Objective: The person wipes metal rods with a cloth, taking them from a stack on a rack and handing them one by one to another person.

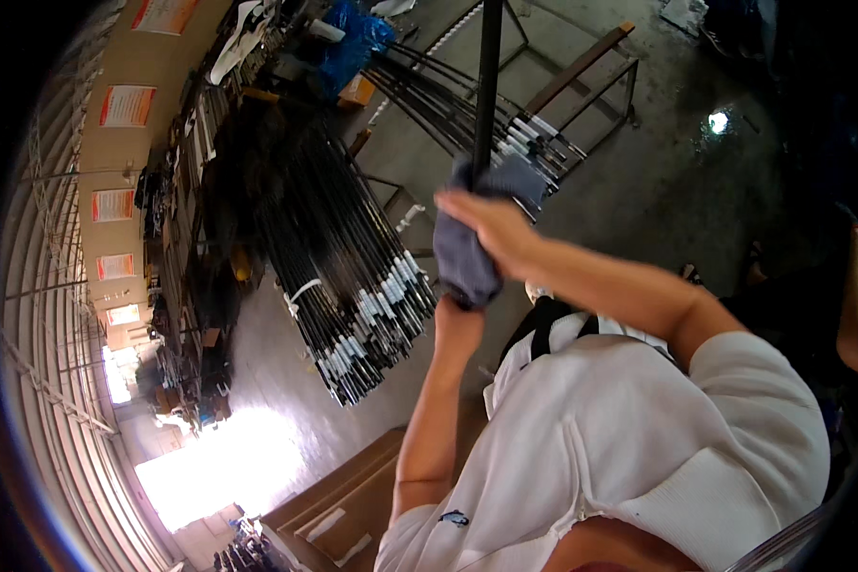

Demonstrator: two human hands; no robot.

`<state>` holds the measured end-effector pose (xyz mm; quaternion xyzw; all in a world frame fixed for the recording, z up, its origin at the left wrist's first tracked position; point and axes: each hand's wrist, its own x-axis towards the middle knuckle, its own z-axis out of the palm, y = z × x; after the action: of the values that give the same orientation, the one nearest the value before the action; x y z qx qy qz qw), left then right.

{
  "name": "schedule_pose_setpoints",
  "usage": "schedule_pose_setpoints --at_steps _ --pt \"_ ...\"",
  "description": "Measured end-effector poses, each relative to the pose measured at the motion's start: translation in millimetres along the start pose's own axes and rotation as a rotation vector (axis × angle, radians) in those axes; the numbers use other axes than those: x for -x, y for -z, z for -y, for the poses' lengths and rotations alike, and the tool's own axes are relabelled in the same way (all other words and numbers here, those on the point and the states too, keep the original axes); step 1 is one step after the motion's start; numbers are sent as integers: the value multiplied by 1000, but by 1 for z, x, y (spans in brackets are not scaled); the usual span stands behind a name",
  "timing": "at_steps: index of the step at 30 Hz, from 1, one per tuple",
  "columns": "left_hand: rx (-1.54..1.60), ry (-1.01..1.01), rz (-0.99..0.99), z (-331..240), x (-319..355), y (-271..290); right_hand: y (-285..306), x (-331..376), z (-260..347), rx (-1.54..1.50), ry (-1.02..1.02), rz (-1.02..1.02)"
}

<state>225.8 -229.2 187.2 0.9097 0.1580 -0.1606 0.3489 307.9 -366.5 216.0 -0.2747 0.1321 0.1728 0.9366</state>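
A black pole (489,86) runs upward from my two hands toward the far edge of the view. My left hand (465,257) wears a grey knit glove with a dark cuff. It appears closed around the pole's near part, though its fingers are mostly hidden. My bare right hand (494,229) crosses over just above, its fingers bent round and pressed against the glove and pole. From beyond the right hand sticks out a bunched grey cloth (517,179), slightly blurred; whether it joins the glove I cannot tell.
Long black rods (343,248) with white-wrapped ends lie bundled at left. More rods (448,105) rest across a metal frame (591,81) ahead. Blue plastic wrap (353,43) sits beyond. Near my left elbow are cardboard boxes (338,520). A person's arm (854,296) shows at far right.
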Motion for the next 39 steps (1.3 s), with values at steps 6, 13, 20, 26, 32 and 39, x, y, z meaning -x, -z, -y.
schedule_pose_setpoints --at_steps 6,13,20,26,32,39 --pt "-376 81 -112 24 14 3 39 -41 -11 -66 -13 -281" --pt "-570 136 -194 250 96 26 84 -111 153 170 239 -536" --pt "-334 53 -347 351 234 64 149 -139 339 523 661 -95" --pt "-428 525 -423 358 240 61 106 -135 369 274 719 -293" --pt "-54 594 -477 339 103 37 190 -145 168 363 135 -467" --pt "-21 715 -529 382 -31 73 193 -66 26 455 -71 -599"
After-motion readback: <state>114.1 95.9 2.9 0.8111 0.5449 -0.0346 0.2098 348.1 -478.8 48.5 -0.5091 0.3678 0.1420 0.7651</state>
